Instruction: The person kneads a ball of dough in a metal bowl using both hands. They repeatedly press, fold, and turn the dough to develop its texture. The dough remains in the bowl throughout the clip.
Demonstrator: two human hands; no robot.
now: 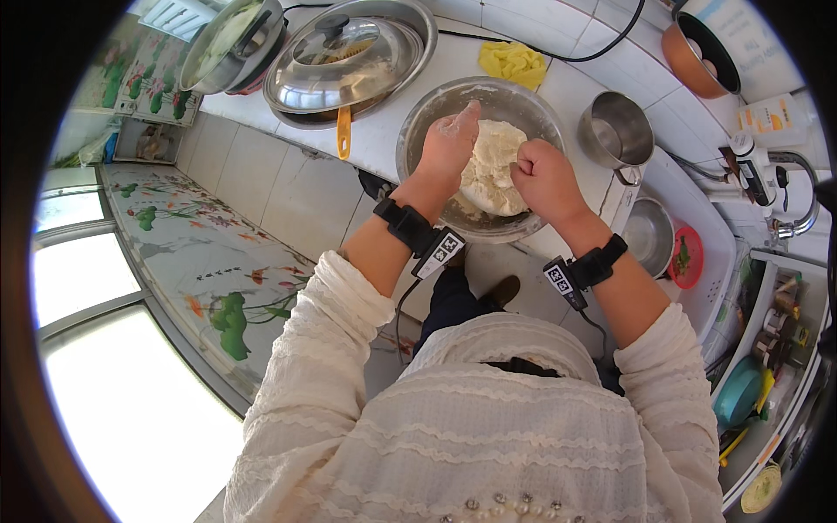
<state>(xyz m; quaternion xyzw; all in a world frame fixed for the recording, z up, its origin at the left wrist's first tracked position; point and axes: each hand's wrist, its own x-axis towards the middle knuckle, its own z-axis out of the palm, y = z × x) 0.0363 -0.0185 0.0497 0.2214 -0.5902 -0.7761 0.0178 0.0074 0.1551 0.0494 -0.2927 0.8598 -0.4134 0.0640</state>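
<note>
A large lump of pale dough (pixel 495 157) lies in a wide stainless steel bowl (pixel 410 131) on the white counter. Flour and bits of dough cling to the bowl's inner wall. My left hand (pixel 451 145) is over the dough's left side, thumb raised and dusted with flour; its fingers are hidden beneath it. At the dough's right edge, my right hand (pixel 546 173) is clenched in a fist, its curled fingers against the dough. Both wrists carry black straps with small marker-bearing devices and cables.
Left of the bowl stands a lidded pan (pixel 353 65) with a yellow handle (pixel 344 134) jutting over the counter edge. A yellow cloth (pixel 513 64) lies behind the bowl. A steel pot (pixel 616 131) is to the right, near the sink (pixel 713 274) holding a metal basin (pixel 647 229) and red bowl (pixel 686 258).
</note>
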